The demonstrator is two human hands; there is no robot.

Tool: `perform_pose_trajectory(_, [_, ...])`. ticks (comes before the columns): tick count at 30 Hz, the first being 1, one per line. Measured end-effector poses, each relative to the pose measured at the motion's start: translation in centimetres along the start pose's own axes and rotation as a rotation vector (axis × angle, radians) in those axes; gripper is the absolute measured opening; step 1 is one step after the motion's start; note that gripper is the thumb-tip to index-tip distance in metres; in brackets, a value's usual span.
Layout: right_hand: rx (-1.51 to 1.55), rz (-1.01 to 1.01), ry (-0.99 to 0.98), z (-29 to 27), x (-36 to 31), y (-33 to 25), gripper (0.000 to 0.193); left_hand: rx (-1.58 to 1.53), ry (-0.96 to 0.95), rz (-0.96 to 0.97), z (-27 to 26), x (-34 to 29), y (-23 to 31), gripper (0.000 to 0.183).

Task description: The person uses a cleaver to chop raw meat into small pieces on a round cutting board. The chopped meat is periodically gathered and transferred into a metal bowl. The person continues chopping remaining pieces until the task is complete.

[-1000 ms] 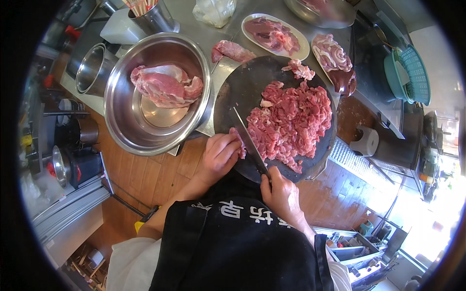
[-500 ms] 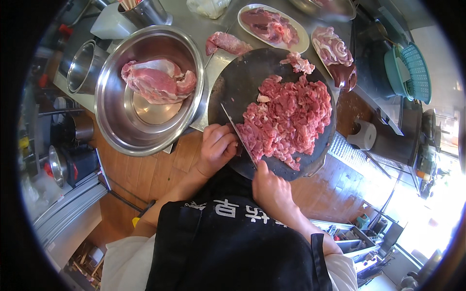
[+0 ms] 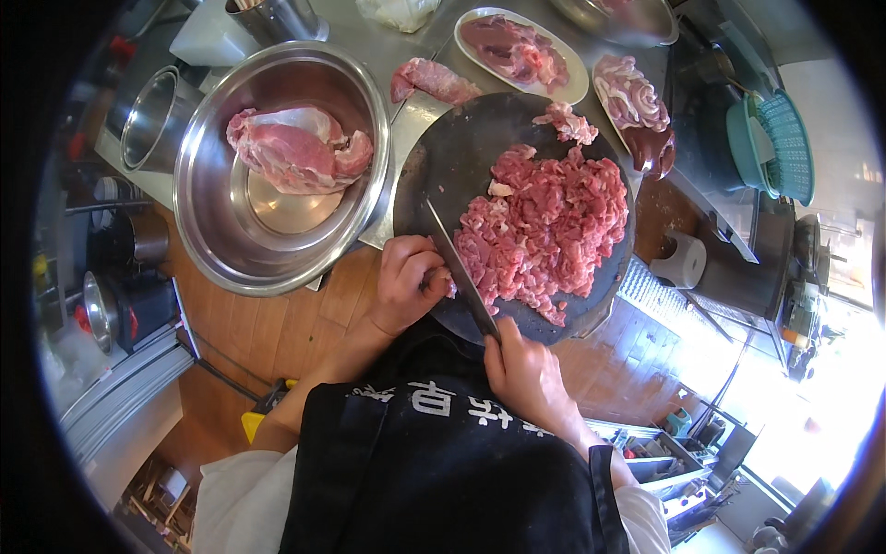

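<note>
My right hand [image 3: 528, 371] is closed round the handle of a long knife [image 3: 459, 265]. The blade slants up and left over the round dark chopping board [image 3: 443, 152], along the left side of a heap of chopped red meat [image 3: 554, 231]. Close to the blade, at the board's near left edge, is my left hand [image 3: 406, 286] with its fingers curled in. A small pale pink bit shows at those fingertips, too little to name surely. Apart from the heap, a paler meat scrap [image 3: 566, 122] lies near the board's far edge.
A big steel basin [image 3: 198, 212] with a large piece of meat [image 3: 300, 152] stands left of the board. Behind are another meat piece [image 3: 434, 81] and a white oval plate [image 3: 577, 78] of meat. Folded pale meat [image 3: 632, 90] and dark red meat [image 3: 652, 152] lie at far right.
The knife has turned so that more of its flat side shows, and its handle end has moved slightly right and down with my right hand. My left hand has shifted a little left.
</note>
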State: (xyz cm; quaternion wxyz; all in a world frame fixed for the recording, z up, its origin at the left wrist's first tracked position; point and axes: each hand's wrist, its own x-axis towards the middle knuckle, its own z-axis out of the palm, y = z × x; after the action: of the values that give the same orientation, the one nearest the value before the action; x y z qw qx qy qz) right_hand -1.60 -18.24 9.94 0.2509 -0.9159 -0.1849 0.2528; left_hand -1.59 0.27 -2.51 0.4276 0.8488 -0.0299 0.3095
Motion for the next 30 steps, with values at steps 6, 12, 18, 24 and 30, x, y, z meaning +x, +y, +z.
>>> perform_pose_trajectory(6, [-0.183, 0.027, -0.041, 1.2, -0.5, -0.3, 0.016, 0.008, -0.031, 0.013, -0.2, 0.2, -0.2, 0.019])
perform_pose_trajectory(12, [-0.046, 0.038, 0.125, 2.7, 5.9, -1.3, 0.016, 0.002, -0.043, 0.063, -0.4, 1.0, 0.1, 0.018])
perform_pose_trajectory(18, [0.092, 0.045, 0.146, 1.7, 2.6, -0.1, 0.015, -0.061, 0.029, -0.017, 0.3, -0.1, -0.2, 0.018])
perform_pose_trajectory(24, [-0.215, 0.121, -0.045, 1.9, 0.5, -0.7, 0.016, -0.024, -0.020, 0.023, 0.0, 0.0, -0.4, 0.017])
perform_pose_trajectory(30, [-0.101, 0.074, 0.034, 2.8, 6.8, -2.4, 0.020, -0.029, -0.042, 0.035, -0.3, 0.3, -0.5, 0.022])
